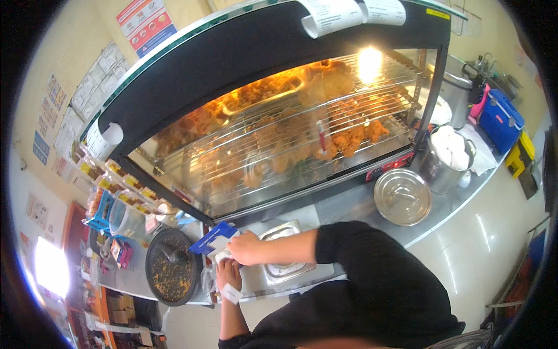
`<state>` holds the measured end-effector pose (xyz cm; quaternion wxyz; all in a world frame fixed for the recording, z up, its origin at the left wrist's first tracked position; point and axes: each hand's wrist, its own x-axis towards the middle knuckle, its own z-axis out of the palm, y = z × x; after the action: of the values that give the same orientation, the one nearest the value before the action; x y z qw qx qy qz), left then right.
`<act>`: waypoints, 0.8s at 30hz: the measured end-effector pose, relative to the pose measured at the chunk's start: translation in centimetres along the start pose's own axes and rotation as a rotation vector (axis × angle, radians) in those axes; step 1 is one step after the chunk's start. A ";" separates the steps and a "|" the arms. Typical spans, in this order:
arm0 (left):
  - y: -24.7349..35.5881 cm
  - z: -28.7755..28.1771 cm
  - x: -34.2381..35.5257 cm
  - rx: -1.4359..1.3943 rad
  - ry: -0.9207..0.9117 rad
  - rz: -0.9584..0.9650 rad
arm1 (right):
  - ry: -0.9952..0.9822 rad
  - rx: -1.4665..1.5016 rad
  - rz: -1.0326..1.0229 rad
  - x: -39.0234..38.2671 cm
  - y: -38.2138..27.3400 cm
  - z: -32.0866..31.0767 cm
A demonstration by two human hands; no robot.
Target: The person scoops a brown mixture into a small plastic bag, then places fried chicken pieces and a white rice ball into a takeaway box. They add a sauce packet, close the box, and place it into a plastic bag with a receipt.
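My right hand (247, 249) is closed on a blue-and-white packet or box (210, 237) near the front of the warmer. My left hand (228, 272) is just below it, fingers curled at the packet's white lower part; exactly what they grip is partly hidden. Something white and flat (231, 294) lies over my left wrist. A steel tray (295, 270) is on the counter beside my right forearm, partly covered by it. To the left, a dark stone mortar (163, 279) with a pestle holds brown bits.
The glass warmer (273, 139) with fried food spans the counter's back. At right are a steel lid (402, 195), a pot (436, 174) with white contents and a blue cooler (500, 119). At left stand hanging snack packs, a blue crate (102, 215) and a clear container (125, 224).
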<state>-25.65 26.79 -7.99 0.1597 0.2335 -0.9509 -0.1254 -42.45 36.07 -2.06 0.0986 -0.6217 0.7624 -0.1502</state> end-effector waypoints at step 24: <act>6.4 2.9 -6.7 -1.319 -0.503 -0.793 | -0.113 1.584 0.529 -22.4 9.3 7.9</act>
<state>-23.64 35.98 -10.26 -0.0105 0.3757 -0.5350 -0.7566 -43.65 58.83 -13.48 0.5766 -0.1757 0.5458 -0.5820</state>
